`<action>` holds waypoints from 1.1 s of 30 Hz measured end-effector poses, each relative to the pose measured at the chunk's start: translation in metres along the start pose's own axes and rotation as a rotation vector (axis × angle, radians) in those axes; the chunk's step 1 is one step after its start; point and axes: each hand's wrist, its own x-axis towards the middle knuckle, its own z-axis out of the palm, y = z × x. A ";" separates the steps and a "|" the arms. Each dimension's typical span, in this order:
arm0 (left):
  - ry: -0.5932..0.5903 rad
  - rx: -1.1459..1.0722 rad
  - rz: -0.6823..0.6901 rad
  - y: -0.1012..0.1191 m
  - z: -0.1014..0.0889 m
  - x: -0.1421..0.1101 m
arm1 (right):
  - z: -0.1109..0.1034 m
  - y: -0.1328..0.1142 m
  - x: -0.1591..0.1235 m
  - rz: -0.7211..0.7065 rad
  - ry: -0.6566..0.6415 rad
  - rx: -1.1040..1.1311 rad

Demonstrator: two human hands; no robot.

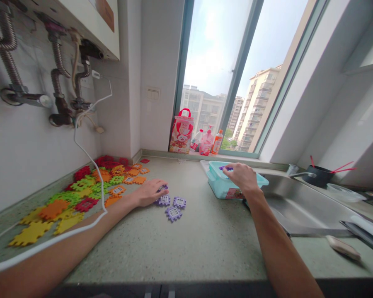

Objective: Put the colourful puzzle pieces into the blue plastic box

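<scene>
My left hand (151, 192) rests low over the counter, its thumb and fingers closed around a purple interlocking puzzle tile (162, 188). Right beside it lie more purple tiles with white printed centres: one (164, 200) near the thumb, another (179, 202) to the right and a third (173, 213) closer to me. Over the open top of a teal plastic box (216, 185), my right hand (241, 175) is bent downward, fingers pinched at a purple tile (226, 168). Part of that tile and most of the box's inside are hidden.
Red, orange, green and yellow tiles (87, 186) spread along the left wall. A white cable (95, 165) hangs across my left forearm. The steel sink (298, 207) lies right of the box. A packaged bag (182, 134) and several bottles (207, 142) stand by the window.
</scene>
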 end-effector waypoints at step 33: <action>0.005 0.049 0.028 -0.004 0.004 0.000 | 0.033 -0.114 -0.063 -0.883 -0.455 0.494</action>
